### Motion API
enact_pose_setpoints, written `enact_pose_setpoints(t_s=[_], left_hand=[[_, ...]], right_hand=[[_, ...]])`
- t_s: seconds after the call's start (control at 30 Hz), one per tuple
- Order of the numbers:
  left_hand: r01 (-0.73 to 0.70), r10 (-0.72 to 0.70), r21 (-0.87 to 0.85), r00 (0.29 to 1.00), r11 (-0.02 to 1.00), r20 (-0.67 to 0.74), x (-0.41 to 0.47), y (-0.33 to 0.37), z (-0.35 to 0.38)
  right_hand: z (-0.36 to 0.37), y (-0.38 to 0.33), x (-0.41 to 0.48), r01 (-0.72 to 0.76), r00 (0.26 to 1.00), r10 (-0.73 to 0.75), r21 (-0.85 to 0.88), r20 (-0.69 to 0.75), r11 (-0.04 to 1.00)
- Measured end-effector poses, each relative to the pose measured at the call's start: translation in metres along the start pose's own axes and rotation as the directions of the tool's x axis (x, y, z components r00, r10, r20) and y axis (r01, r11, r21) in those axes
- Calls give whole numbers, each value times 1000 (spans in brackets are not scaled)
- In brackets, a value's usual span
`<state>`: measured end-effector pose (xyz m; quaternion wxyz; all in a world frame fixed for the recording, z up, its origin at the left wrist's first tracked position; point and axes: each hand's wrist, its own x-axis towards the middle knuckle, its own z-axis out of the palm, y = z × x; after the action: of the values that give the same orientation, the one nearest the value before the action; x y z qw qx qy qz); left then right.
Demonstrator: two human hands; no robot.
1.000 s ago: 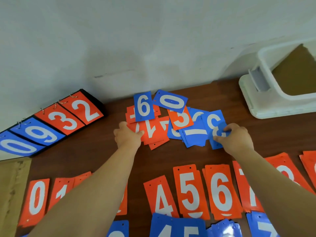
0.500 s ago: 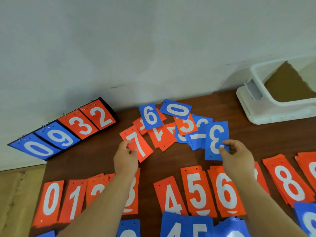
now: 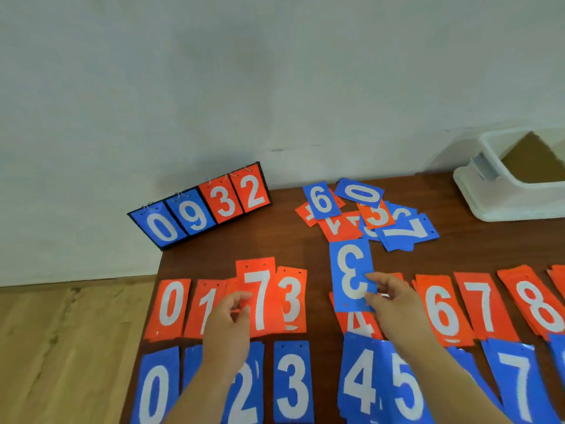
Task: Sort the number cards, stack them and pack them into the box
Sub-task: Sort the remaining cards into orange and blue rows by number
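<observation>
My left hand [image 3: 227, 325] holds an orange 7 card [image 3: 259, 296] upright over the orange row, between the orange 1 pile [image 3: 205, 307] and the orange 3 pile [image 3: 292, 299]. My right hand [image 3: 394, 304] pinches a blue 3 card [image 3: 351, 273], upside down, above the orange 4 pile [image 3: 356, 324]. A mixed heap of orange and blue cards [image 3: 367, 218] lies at the back of the table. Sorted orange piles run across the middle and blue piles [image 3: 293, 382] along the front. The white box [image 3: 501, 197] stands at the back right.
A flip scoreboard [image 3: 201, 206] reading 0 9 3 2 leans against the wall at the back left. The table's left edge [image 3: 153, 301] drops to a wooden floor. Orange 6, 7 and 8 piles [image 3: 486, 304] lie to the right of my right hand.
Both hands pulled back from the heap toward me, the left carrying the orange 7 over the orange row, the right carrying the blue 3. The camera tilted so more of the front rows shows.
</observation>
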<state>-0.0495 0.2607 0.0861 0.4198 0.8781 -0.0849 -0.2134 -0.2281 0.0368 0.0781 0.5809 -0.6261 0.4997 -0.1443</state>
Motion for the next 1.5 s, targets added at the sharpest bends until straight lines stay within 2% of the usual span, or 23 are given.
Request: enact_pose_setpoints(t_s=[0.1,0.2,0.3,0.4,0.47,0.53,0.63,0.73,0.87,0.97,1.07,1.17,1.23,1.37,1.5], left_hand=[[9,-9,-29,1000,1000,-3,-19,-22,-31],[28,-30,-102,999,994,-19,-27,-31,-57],[-32,30,-160,999,987,-17,-35,-30,-80],[-109,116,-164,993,980,34,-49,-26,-97],[-133,151,-181,985,974,88,-60,-26,-106],[-130,165,-229,976,965,141,-69,-29,-113],[-99,150,-310,978,945,143,-78,-36,-120],[-103,106,-331,994,938,-9,-81,-44,-125],[-78,20,-395,989,916,-148,-80,-53,-125],[-85,39,-396,992,914,-123,-80,-57,-120],[-58,32,-403,997,914,-71,-79,-59,-116],[0,-24,-393,998,920,-57,-75,-68,-117],[31,-55,-357,997,934,-58,-71,-80,-118],[68,-85,-253,995,965,-56,-66,-105,-114],[69,-78,-175,996,982,-47,-66,-126,-102]], right_hand=[[31,-8,-39,22,992,-24,17,123,1000],[54,-27,-70,131,951,-87,-134,297,982],[70,-55,-90,301,838,-102,-298,537,906],[84,-81,-102,438,754,-95,-390,650,810],[95,-92,-108,508,761,-135,-453,635,732],[107,-97,-114,515,814,-227,-482,535,709],[125,-93,-126,442,891,-340,-400,303,803],[137,-78,-140,402,913,-358,-273,197,874],[145,-59,-158,243,951,-200,-174,234,954],[154,-43,-166,141,924,-109,-61,366,988],[159,-35,-166,133,927,-111,-36,358,991],[150,-31,-154,179,952,-147,-99,270,979],[136,-21,-140,212,958,-163,-203,236,956],[108,20,-116,236,940,-72,-483,333,843],[107,58,-105,226,912,60,-618,406,753]])
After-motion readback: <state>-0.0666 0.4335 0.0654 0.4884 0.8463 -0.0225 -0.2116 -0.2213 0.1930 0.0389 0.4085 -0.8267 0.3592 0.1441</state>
